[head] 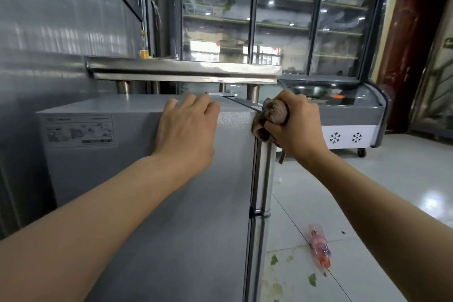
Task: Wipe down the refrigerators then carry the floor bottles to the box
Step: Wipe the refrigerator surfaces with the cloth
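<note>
A grey refrigerator [127, 179] stands right in front of me, seen from its side, with its doors along the right edge. My left hand [187, 127] lies flat with fingers spread over the fridge's top corner. My right hand [297, 127] is closed around a bunched brown rag [272, 115], pressing it against the top front corner by the door. A pink plastic bottle [320, 247] lies on its side on the tiled floor to the right of the fridge, below my right forearm.
A steel shelf [183, 69] on posts spans just behind the fridge top. A glass-door display cooler [282, 20] and a chest freezer on castors [353, 118] stand behind. Green leaf scraps [312, 279] litter the floor. A metal wall [49, 32] runs on the left.
</note>
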